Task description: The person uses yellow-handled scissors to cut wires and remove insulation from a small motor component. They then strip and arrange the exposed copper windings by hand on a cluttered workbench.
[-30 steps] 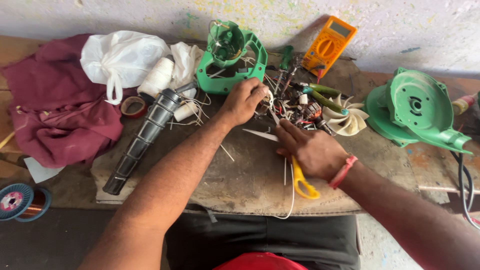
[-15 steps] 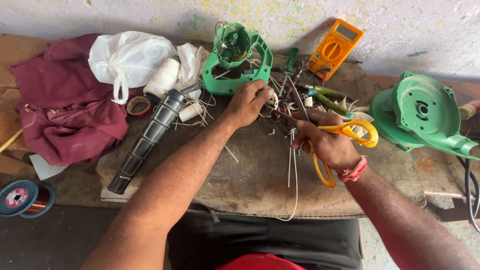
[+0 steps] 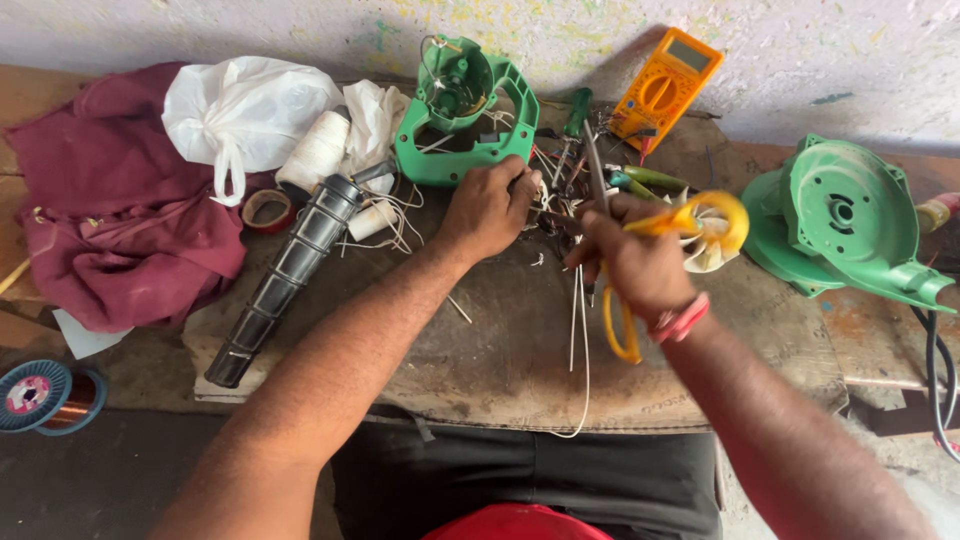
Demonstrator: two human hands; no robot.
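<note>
Yellow-handled scissors [image 3: 672, 262] sit in your right hand [image 3: 630, 262], fingers closed through and around the loops, blades pointing up toward the tangle of wires [image 3: 562, 200] at the middle of the bench. Your left hand [image 3: 488, 208] rests just beside them, fingers curled down onto that tangle and pinching something in it; what exactly it grips is hidden under the knuckles, possibly a wire end.

Keep the left hand pinning the strand taut and close to the blades, so that they bite only the strand you mean (the loose white leads [image 3: 580, 330] trailing toward you over the bench edge are easy to catch by mistake). Work with the tips, and keep your pinching fingers off the line of the blades.

Behind your hands stands the green motor housing [image 3: 462, 120], open side up, with a yellow multimeter [image 3: 665, 88] to its right against the wall. A white fan impeller [image 3: 712, 245] lies partly behind the scissor loop, and a green blower casing [image 3: 840, 225] sits well apart to the right. To the left lie a black ribbed nozzle [image 3: 290, 280], a spool of white thread [image 3: 315, 152], a white plastic bag [image 3: 240, 110] and a maroon cloth [image 3: 110, 230].

The blade tips are lost among screwdrivers and wires, so their opening cannot be judged. A copper wire spool [image 3: 40, 395] is cut off at the lower left.
</note>
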